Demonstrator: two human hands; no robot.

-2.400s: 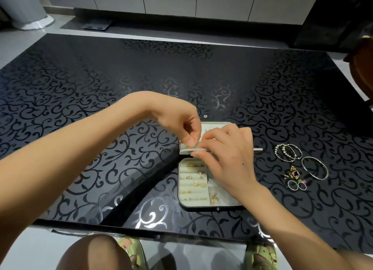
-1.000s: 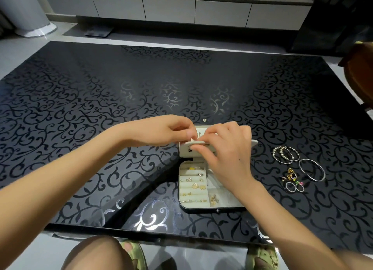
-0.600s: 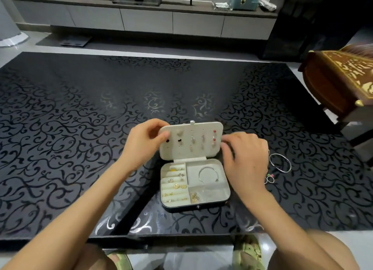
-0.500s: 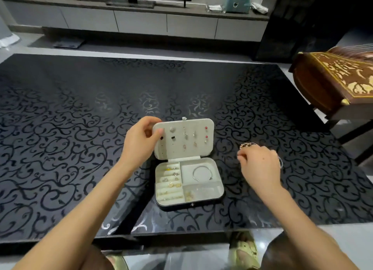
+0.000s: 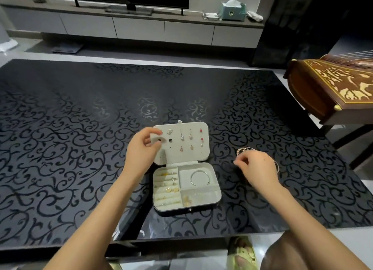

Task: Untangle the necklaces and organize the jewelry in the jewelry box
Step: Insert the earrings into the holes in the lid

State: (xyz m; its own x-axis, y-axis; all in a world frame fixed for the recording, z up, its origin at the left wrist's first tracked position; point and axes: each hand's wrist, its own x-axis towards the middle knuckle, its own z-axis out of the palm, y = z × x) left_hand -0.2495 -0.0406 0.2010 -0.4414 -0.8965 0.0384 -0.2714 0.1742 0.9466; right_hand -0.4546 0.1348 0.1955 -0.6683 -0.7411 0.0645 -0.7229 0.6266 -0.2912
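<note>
Black glass table (image 5: 60,148), scroll-patterned, carries every item below.

Left hand (image 5: 144,148) – thumb in front, fingers curled over the top corner – grips the left edge of the lid (image 5: 187,156) and holds it upright.

Lid: pale padded panel, standing at the back of the box; earrings (image 5: 182,137) pinned across it, with silver drops in the middle, red studs down the right side and dark studs beside the thumb.

Box (image 5: 173,212): open, at the table's middle, close to the near edge; dark shell, pale lining, three compartments.
Left compartment: ring rolls, with gold and silver rings (image 5: 169,189) tucked between them.
Upper right compartment: one silver bangle (image 5: 198,177), open-ended, lying flat.
Lower right compartment: small gold pieces (image 5: 186,201), too blurred to identify.

Right hand (image 5: 259,169): low over the table to the right of the box, apart from it; fingers bent downward, tips drawn close together; whether they pinch anything cannot be told.

Bracelets (image 5: 243,149): beaded, on the table, showing just beyond the right fingers.

Hoop (image 5: 278,166) – thin and silver; only an arc shows at the right hand's outer side.

Wooden instrument (image 5: 331,91): inlaid, beyond the table's right edge.
</note>
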